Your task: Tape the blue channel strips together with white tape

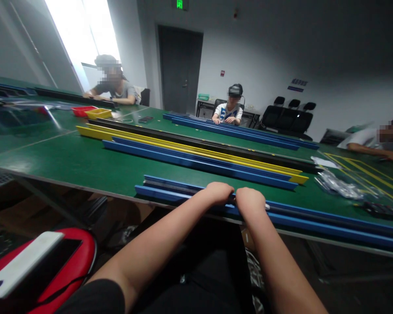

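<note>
A long blue U-shaped channel [314,221] lies along the near edge of the table, with a dark strip inside it. Over its middle, my left hand [218,193] and my right hand [250,201] are side by side, almost touching. Both are closed with the fingers curled down into the channel. My fingertips are hidden, so what they grip cannot be made out. A small white piece [267,206] pokes out at the right side of my right hand. Beyond my hands lie another blue channel [196,162], a yellow channel [190,150] and a black channel [216,147].
More blue channels [232,132] lie in front of a person [229,112] across the green table [62,150]. Others sit at far left and right. Red [84,111] and yellow trays [98,114] stand left; plastic bags [339,185] lie right. A red stool [80,257] is beside me.
</note>
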The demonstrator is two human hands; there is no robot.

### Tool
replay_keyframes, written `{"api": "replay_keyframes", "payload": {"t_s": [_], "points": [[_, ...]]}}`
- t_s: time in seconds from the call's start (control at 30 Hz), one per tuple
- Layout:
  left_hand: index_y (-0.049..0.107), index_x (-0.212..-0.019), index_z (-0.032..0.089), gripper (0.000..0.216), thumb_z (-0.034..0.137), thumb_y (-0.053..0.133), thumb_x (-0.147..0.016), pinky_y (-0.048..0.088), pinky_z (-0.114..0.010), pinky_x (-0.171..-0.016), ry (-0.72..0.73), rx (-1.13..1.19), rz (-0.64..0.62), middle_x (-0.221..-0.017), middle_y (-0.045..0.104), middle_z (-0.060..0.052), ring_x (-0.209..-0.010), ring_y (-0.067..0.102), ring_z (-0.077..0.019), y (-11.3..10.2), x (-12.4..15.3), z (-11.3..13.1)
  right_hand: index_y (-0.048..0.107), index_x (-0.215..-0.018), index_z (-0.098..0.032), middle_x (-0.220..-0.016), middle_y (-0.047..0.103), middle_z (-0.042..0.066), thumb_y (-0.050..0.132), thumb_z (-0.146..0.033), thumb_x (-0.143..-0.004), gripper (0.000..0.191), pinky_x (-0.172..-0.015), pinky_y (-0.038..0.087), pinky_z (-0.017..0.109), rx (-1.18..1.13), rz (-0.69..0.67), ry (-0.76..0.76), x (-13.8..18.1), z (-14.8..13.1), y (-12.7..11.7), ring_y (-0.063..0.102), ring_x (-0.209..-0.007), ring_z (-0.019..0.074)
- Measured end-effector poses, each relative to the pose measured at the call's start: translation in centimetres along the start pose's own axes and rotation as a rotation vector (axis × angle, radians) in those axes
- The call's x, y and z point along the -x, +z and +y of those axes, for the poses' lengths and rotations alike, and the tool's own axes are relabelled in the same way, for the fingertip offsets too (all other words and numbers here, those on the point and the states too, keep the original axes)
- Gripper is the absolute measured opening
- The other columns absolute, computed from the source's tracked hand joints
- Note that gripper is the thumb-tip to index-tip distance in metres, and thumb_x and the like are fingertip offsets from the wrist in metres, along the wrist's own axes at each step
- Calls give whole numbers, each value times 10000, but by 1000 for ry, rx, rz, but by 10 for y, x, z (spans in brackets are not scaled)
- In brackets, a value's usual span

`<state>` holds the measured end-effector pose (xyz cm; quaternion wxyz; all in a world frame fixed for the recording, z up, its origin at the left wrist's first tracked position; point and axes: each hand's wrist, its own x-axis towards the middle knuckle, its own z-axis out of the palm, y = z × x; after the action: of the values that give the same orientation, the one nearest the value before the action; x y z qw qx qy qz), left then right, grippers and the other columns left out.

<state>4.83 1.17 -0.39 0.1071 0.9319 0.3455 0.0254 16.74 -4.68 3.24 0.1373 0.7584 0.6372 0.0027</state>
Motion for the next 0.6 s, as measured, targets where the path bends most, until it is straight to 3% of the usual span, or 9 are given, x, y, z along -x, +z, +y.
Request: {"api": "replay_keyframes", "payload": {"t_s": [0.13, 0.27, 0.43, 0.6], "points": [[665, -986, 262, 197, 367, 535, -883, 523, -312, -755, 20, -9, 35, -1066, 732, -67, -964, 695, -249, -2, 4, 1, 751, -1022, -129, -1050, 723, 203, 507, -199, -886, 287, -800, 531, 417, 1, -4, -16, 3, 4, -2, 698, -974, 314], [655, -952, 254, 199, 400, 536, -889, 501, -300, -738, 36, -21, 52, -1049, 726, -68, -971, 686, -251, -3, 11, -9, 727, -1063, -198, -1083, 722, 154, 568, -421, -892, 323, -834, 510, 385, -13, -1, -130, 9, 8, -8, 679, -1010, 295], [659, -919, 252, 267, 490, 547, -877, 466, -276, -684, -9, -37, 29, -988, 726, -56, -906, 680, -238, -11, 45, -49, 680, -1172, -291, -1089, 728, 85, 440, -499, -947, 389, -821, 482, 335, -96, 18, -309, 16, 18, -23, 671, -1000, 247], [668, -1018, 271, 221, 397, 587, -855, 451, -249, -748, -79, -39, 4, -1091, 716, -38, -978, 661, -216, -23, 91, -96, 675, -1203, -253, -1132, 711, 120, 567, -607, -852, 510, -839, 468, 334, -82, 6, -181, 7, 52, -30, 652, -1054, 271]]}}
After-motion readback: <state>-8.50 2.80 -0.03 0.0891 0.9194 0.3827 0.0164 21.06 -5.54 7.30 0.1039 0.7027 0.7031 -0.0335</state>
